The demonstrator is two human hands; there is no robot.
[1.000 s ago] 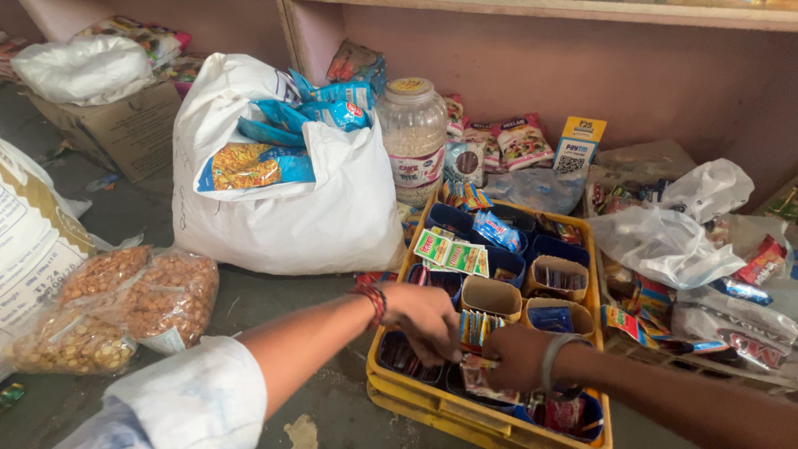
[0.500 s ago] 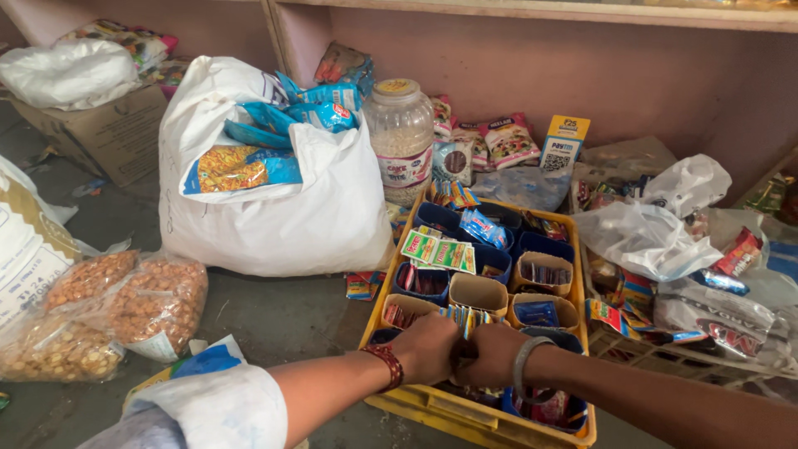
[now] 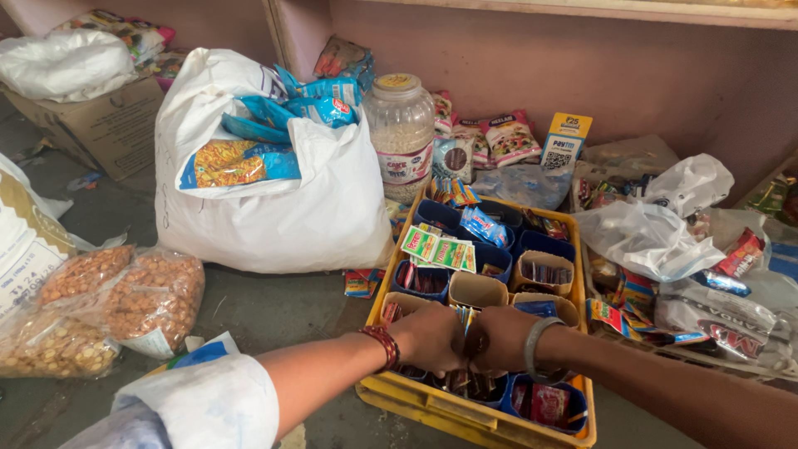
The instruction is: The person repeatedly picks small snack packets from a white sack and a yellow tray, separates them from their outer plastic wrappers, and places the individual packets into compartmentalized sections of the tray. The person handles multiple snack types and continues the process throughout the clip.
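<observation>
Left hand [image 3: 430, 337] and right hand [image 3: 501, 337] are meeting over the yellow crate [image 3: 465, 416], fingers curled together around a bundle of small packets [image 3: 465, 320] standing in a front compartment. White sack [image 3: 274, 199] and jar [image 3: 401, 133] are standing behind.

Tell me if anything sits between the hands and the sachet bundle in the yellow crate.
Nothing visible does. The left hand and right hand already meet around the sachet bundle near the front of the crate; cups stand beside them, not between.
</observation>
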